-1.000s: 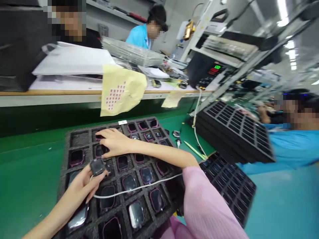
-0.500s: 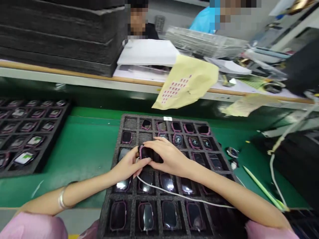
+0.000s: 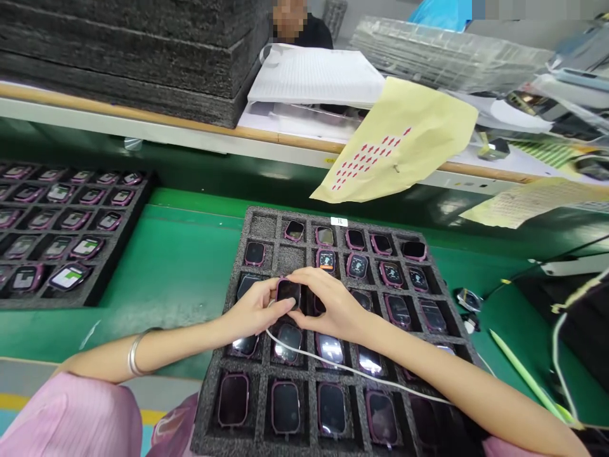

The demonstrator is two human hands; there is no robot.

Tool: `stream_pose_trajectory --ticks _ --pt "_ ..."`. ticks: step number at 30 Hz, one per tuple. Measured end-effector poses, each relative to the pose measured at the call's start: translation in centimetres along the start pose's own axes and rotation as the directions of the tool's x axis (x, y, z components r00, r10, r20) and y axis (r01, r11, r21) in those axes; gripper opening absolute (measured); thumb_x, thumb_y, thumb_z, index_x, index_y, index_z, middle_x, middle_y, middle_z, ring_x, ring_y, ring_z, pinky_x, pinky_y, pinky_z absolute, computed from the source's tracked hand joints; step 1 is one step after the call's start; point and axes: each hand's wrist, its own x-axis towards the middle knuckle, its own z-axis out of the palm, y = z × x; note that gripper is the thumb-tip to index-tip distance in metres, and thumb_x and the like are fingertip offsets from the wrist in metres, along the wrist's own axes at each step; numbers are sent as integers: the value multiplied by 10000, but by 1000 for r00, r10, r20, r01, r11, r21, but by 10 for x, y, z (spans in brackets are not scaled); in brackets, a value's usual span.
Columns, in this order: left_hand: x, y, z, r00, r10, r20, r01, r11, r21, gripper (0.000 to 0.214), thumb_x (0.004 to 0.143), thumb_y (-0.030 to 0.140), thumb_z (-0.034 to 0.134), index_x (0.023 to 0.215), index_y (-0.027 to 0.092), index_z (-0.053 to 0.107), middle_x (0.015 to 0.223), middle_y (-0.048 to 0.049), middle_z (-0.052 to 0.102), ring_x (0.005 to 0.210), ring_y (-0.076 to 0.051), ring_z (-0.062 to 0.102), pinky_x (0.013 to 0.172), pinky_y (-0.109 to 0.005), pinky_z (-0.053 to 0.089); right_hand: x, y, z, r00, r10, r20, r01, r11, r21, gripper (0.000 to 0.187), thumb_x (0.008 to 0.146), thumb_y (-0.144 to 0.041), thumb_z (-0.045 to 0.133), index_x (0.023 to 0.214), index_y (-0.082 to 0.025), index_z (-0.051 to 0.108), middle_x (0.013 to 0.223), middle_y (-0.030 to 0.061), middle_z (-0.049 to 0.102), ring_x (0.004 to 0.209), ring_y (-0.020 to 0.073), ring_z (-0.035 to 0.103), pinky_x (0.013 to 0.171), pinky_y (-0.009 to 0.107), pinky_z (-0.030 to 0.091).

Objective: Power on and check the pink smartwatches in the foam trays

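A black foam tray (image 3: 266,223) lies on the green belt in front of me, its cells filled with several pink-edged smartwatch bodies. Both hands meet over its middle. My left hand (image 3: 254,312) and my right hand (image 3: 330,304) pinch one watch body (image 3: 288,292) between their fingertips, screen up, just above the cells. A white cable (image 3: 361,373) runs from under that watch across the tray towards my right forearm.
A second tray of watches (image 3: 61,235) sits at the left on the belt. A yellow sheet with red dots (image 3: 394,152) hangs off the shelf edge above. Stacked black foam (image 3: 133,51) stands at the back left. A green pen (image 3: 523,371) and loose watch (image 3: 469,298) lie to the right. A person sits behind the shelf.
The view swung left and down. My left hand came up to join the right one, and both now hold the cabled watch over the tray's middle, lifted slightly higher than half a second ago.
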Motion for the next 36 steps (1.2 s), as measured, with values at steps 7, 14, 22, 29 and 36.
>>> stream_pose_trajectory --ticks 7,14,22,29,36 --pt "-1 -12 -3 998 64 13 -65 998 28 257 841 309 616 1005 124 546 904 -36 572 847 -156 527 790 -260 432 -6 2 4 995 -43 -85 47 998 48 432 793 -217 663 1189 -170 497 1065 121 629 1000 253 604 867 433 518" --pt "-2 -11 -2 999 41 5 -41 997 66 219 858 283 588 1007 129 540 905 -32 556 846 -159 517 794 -267 432 -9 3 6 995 -52 -85 56 997 45 423 815 -228 654 1204 -172 495 1071 123 630 995 254 604 861 442 524" --pt "-3 -10 -1 1000 29 -3 -28 993 112 224 859 298 580 1001 132 529 871 -21 524 818 -156 491 763 -263 420 -10 3 7 993 -48 -104 52 998 34 412 814 -228 663 1187 -168 501 1057 122 637 986 248 610 863 435 524" --pt "-3 -9 0 1000 13 8 -14 994 112 254 855 336 581 998 134 524 842 -7 504 776 -144 475 727 -249 411 -10 2 6 990 -68 -125 72 997 26 391 803 -214 673 1156 -140 521 1036 136 649 973 243 615 862 422 519" --pt "-3 -10 0 1000 0 -2 0 988 153 260 856 357 579 989 138 537 835 -15 511 769 -154 479 726 -261 416 -9 0 5 987 -92 -129 89 996 -27 383 821 -241 655 1170 -153 523 1018 125 671 946 242 628 855 431 516"
